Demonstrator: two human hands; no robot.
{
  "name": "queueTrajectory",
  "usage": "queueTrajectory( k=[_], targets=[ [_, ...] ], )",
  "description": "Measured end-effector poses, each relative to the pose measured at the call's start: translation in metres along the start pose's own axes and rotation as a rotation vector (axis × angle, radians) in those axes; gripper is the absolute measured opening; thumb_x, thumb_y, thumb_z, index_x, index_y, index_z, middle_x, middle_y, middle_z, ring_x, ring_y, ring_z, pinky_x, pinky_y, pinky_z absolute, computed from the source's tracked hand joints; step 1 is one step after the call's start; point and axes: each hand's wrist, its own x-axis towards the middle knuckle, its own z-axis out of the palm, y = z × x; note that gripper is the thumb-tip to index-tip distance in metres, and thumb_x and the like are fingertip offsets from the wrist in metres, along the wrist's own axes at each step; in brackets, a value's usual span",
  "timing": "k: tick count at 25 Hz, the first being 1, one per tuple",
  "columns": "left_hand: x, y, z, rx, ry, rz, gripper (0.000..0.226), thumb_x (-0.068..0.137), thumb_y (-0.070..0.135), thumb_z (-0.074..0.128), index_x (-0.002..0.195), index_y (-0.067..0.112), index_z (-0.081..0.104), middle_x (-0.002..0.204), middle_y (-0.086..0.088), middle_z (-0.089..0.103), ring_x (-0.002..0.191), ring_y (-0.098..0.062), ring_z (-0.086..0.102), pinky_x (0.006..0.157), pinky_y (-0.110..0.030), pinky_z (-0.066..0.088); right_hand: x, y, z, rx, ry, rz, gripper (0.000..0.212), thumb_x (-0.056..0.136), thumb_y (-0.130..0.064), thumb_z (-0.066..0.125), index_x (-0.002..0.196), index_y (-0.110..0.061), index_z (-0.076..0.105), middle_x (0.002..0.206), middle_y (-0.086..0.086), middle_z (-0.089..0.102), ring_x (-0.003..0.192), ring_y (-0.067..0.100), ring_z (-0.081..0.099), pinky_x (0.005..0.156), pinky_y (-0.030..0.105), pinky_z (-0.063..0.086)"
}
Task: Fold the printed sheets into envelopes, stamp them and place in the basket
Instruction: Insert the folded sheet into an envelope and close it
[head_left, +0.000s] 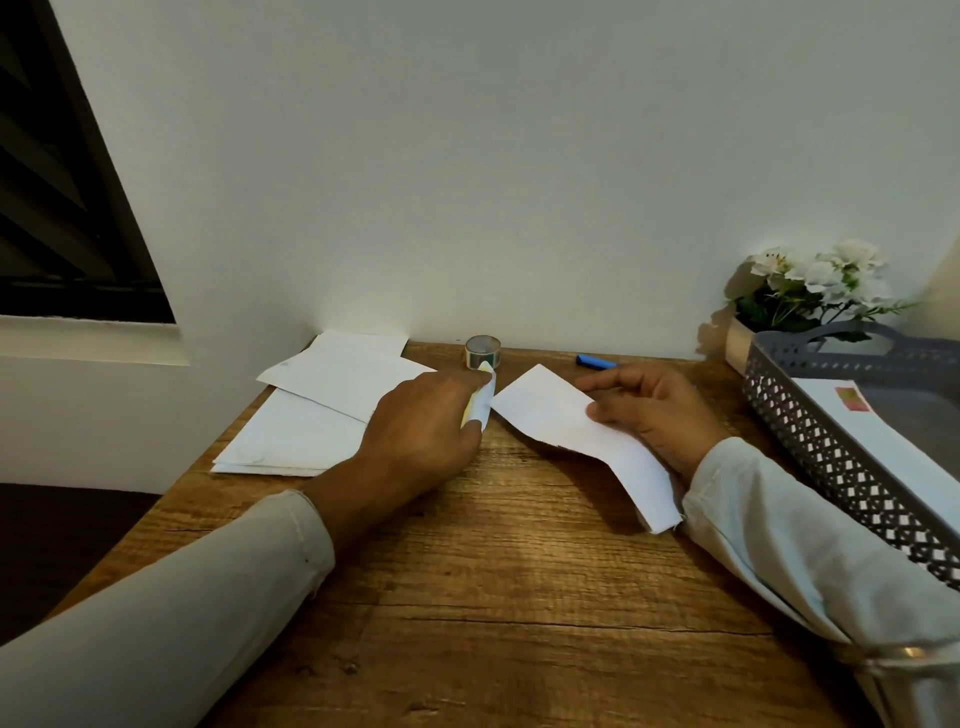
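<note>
Step in hand, as I judge it: stamping. Left hand (421, 421), frame centre, pinches a small pale-yellow strip (480, 400) just below the roll (482, 352) at the wall. Right hand (660, 410), right of centre, pinches the folded envelope (571, 431), thumb on top; its near end sags toward the surface (493, 571).

To do it well: lay the envelope flat first, peel the stamp clean, set it square in a corner, and press it down before moving to the basket (810, 415).

Sheets (311, 415) are stacked centre left. The basket, right edge, already holds a stamped envelope (872, 431).

Hard to tell:
- Whether the strip is a stamp or backing.
- Left fingertips are hidden behind the hand.
- Print on the sheets is too faint to read.
- The envelope's flap side is unseen.
- The basket is cut off at right.
- The blue thing (595, 361) could be a glue stick or a pen.
</note>
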Motion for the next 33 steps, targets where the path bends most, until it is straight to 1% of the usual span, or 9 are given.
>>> queueTrajectory(
  k=[3, 6, 10, 14, 20, 24, 28, 31, 33],
  targets=[
    [-0.001, 0.001, -0.001, 0.022, -0.017, 0.028, 0.051, 0.099, 0.036, 0.054, 0.149, 0.033, 0.042, 0.15, 0.007, 0.049, 0.133, -0.018, 0.048, 0.106, -0.032, 0.04, 0.0, 0.001, 0.001, -0.035, -0.021, 0.003, 0.024, 0.087, -0.007, 0.073, 0.105, -0.022, 0.078, 0.096, 0.002, 0.078, 0.076, 0.02, 0.073, 0.059, 0.029, 0.055],
    [-0.001, 0.003, 0.0, 0.016, -0.058, -0.005, 0.059, 0.098, 0.035, 0.058, 0.152, 0.034, 0.036, 0.154, 0.008, 0.044, 0.137, -0.019, 0.046, 0.109, -0.033, 0.039, -0.001, 0.0, 0.004, -0.041, -0.037, 0.003, 0.024, 0.088, -0.008, 0.072, 0.107, -0.022, 0.077, 0.096, 0.002, 0.078, 0.078, 0.019, 0.073, 0.059, 0.027, 0.053],
    [-0.001, 0.003, -0.002, 0.041, -0.073, 0.001, 0.061, 0.096, 0.032, 0.058, 0.152, 0.037, 0.033, 0.155, 0.008, 0.042, 0.138, -0.019, 0.044, 0.109, -0.035, 0.039, -0.001, -0.003, 0.009, -0.082, -0.062, 0.004, 0.023, 0.089, -0.008, 0.072, 0.104, -0.025, 0.077, 0.1, 0.0, 0.077, 0.084, 0.019, 0.072, 0.061, 0.026, 0.052],
    [-0.004, 0.004, -0.003, 0.015, -0.086, 0.029, 0.063, 0.094, 0.026, 0.056, 0.152, 0.038, 0.033, 0.152, 0.007, 0.045, 0.136, -0.019, 0.045, 0.109, -0.034, 0.038, -0.004, -0.005, 0.012, -0.088, -0.09, 0.021, 0.023, 0.089, -0.009, 0.072, 0.1, -0.028, 0.077, 0.098, -0.002, 0.077, 0.081, 0.015, 0.071, 0.058, 0.023, 0.051],
    [-0.004, 0.01, -0.004, 0.013, -0.104, 0.044, 0.055, 0.095, 0.019, 0.056, 0.147, 0.033, 0.046, 0.151, 0.007, 0.048, 0.135, -0.017, 0.046, 0.112, -0.032, 0.037, -0.004, -0.008, 0.015, -0.104, -0.152, 0.038, 0.023, 0.089, -0.008, 0.072, 0.099, -0.027, 0.078, 0.101, -0.002, 0.078, 0.089, 0.016, 0.071, 0.068, 0.027, 0.053],
    [-0.01, 0.019, -0.005, 0.03, -0.107, 0.096, 0.056, 0.097, 0.02, 0.055, 0.15, 0.032, 0.041, 0.152, 0.007, 0.046, 0.137, -0.017, 0.044, 0.115, -0.033, 0.037, -0.003, -0.011, 0.018, -0.102, -0.18, 0.069, 0.022, 0.088, -0.006, 0.071, 0.098, -0.025, 0.079, 0.101, -0.002, 0.078, 0.091, 0.018, 0.071, 0.068, 0.028, 0.054],
    [-0.014, 0.028, -0.005, 0.068, -0.106, 0.181, 0.059, 0.099, 0.02, 0.052, 0.153, 0.032, 0.034, 0.157, 0.008, 0.039, 0.142, -0.016, 0.038, 0.116, -0.034, 0.033, -0.001, -0.015, 0.025, -0.103, -0.15, 0.084, 0.022, 0.087, -0.008, 0.074, 0.104, -0.022, 0.078, 0.108, -0.001, 0.076, 0.097, 0.017, 0.069, 0.073, 0.027, 0.052],
    [-0.013, 0.025, -0.006, 0.079, -0.106, 0.145, 0.06, 0.099, 0.016, 0.052, 0.153, 0.033, 0.034, 0.158, 0.007, 0.038, 0.143, -0.017, 0.038, 0.117, -0.035, 0.033, -0.001, -0.017, 0.019, -0.087, -0.206, 0.16, 0.024, 0.087, -0.013, 0.076, 0.109, -0.022, 0.074, 0.107, 0.004, 0.076, 0.095, 0.02, 0.072, 0.072, 0.03, 0.055],
    [-0.01, 0.018, -0.009, 0.078, -0.082, 0.101, 0.057, 0.098, 0.013, 0.052, 0.15, 0.033, 0.04, 0.155, 0.007, 0.043, 0.139, -0.017, 0.042, 0.116, -0.035, 0.036, -0.002, -0.017, 0.009, -0.122, -0.273, 0.227, 0.027, 0.087, -0.014, 0.076, 0.113, -0.021, 0.071, 0.105, 0.008, 0.077, 0.089, 0.023, 0.073, 0.068, 0.034, 0.057]
  ],
)
